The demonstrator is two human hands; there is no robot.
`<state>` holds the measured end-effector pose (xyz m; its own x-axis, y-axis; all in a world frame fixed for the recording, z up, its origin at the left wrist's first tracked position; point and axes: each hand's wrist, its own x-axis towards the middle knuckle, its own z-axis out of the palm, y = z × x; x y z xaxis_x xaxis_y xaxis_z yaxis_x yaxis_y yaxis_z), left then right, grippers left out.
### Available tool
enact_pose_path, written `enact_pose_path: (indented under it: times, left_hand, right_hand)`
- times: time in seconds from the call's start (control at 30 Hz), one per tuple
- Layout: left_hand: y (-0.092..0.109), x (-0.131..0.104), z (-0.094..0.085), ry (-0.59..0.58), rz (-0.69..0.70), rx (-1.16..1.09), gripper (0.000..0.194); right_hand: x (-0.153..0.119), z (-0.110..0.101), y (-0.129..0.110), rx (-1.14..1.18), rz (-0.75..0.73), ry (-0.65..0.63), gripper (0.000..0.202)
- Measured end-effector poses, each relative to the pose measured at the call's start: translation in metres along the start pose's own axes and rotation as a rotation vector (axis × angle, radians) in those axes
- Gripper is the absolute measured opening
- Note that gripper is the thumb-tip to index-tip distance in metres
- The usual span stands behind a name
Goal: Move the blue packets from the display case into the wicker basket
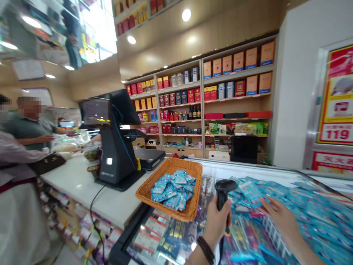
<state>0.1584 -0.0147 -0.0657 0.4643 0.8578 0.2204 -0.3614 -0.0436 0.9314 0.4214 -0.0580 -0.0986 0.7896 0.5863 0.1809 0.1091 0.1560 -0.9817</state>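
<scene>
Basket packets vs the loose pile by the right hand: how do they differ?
The basket packets form a small heap; the loose pile is larger and spreads wide.
The basket packets sit in an orange woven basket; the loose pile lies outside it.
No hand touches the basket packets; the right hand is at the loose pile's edge.
Shared: both blue, jumbled.

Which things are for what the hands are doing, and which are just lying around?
In use, I think: black scanner, held in the left hand; blue packets, at the right hand; probably the orange basket, holding similar packets.

Just around: shelf boxes, black bag, red 119 sign.
</scene>
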Motion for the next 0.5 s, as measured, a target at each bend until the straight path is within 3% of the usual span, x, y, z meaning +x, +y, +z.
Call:
enact_pose_path:
  times: [0.13, 0.27, 0.43, 0.5]
  left_hand:
    - [0.034, 0.004, -0.032, 0.107, 0.075, 0.05, 0.085]
    - [0.075, -0.006, -0.082, 0.199, 0.118, 0.156, 0.076]
    - [0.113, -0.024, -0.152, 0.354, 0.142, 0.267, 0.073]
    - [0.12, -0.032, -0.178, 0.423, 0.143, 0.317, 0.073]
  right_hand:
    - [-0.004, 0.034, -0.017, -0.034, 0.0, -0.096, 0.075]
    - [-0.007, 0.089, -0.039, -0.017, -0.011, -0.23, 0.074]
    - [-0.014, 0.17, -0.061, -0.019, 0.008, -0.443, 0.036]
    - [-0.025, 0.206, -0.066, -0.011, -0.058, -0.513, 0.027]
